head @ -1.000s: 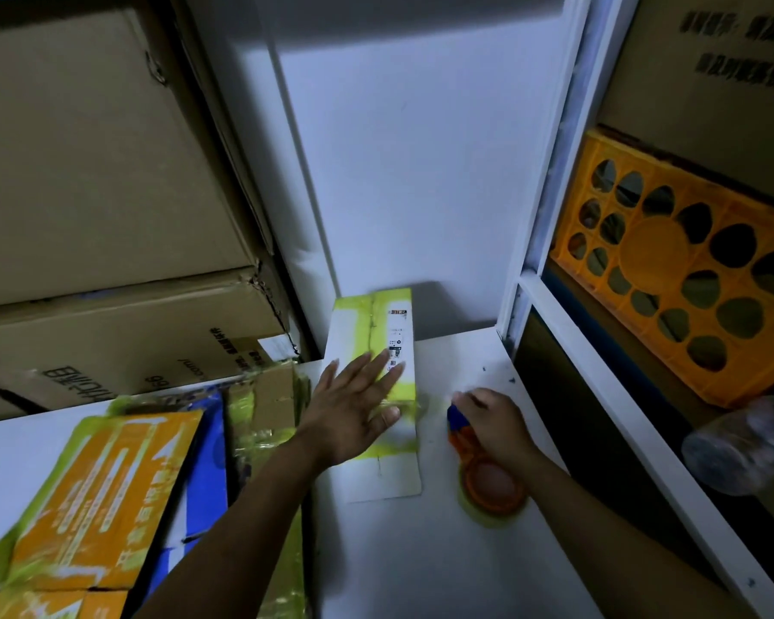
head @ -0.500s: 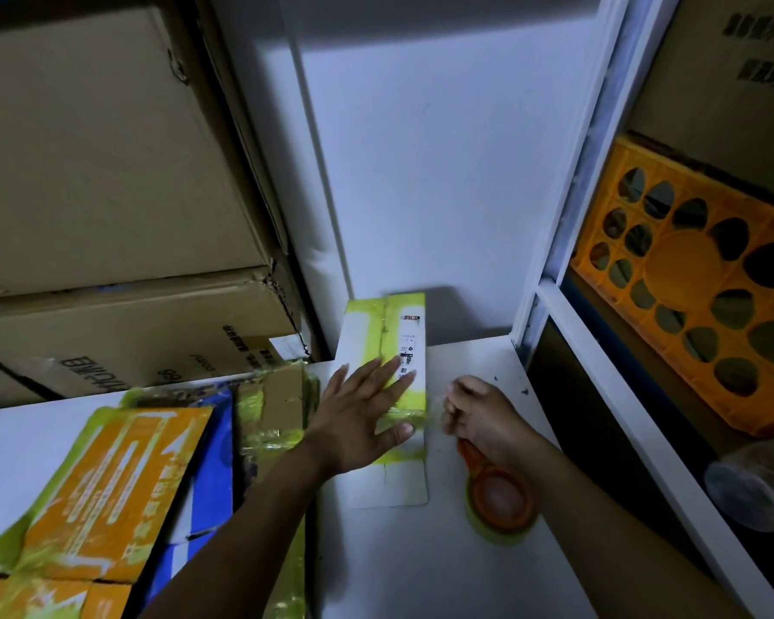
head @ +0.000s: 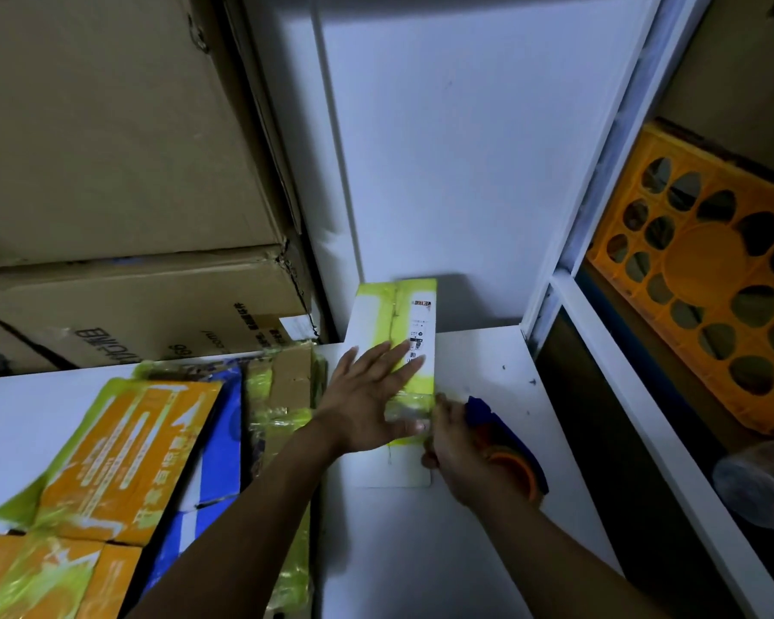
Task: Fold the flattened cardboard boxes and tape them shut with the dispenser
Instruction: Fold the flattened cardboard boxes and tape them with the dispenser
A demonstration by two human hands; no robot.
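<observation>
A small white and yellow-green box (head: pixel 392 323) lies lengthwise on the white table (head: pixel 421 551), its far end against the wall. My left hand (head: pixel 369 402) presses flat on top of it with the fingers spread. My right hand (head: pixel 461 449) grips the blue and orange tape dispenser (head: pixel 508 444) at the box's right edge. A strip of clear tape (head: pixel 405 411) runs from the dispenser across the box under my left thumb.
Orange, blue and green printed boxes (head: pixel 117 462) lie stacked on the left of the table. Large brown cartons (head: pixel 108 149) are piled behind them. To the right, a white shelf frame (head: pixel 599 332) holds an orange crate (head: pixel 707 279) and a clear plastic bottle (head: pixel 760 484).
My right hand has lifted the dispenser off the table and brought it up against the box's right edge, with tape now stretched across the box. My left hand stays pressed on the box.
</observation>
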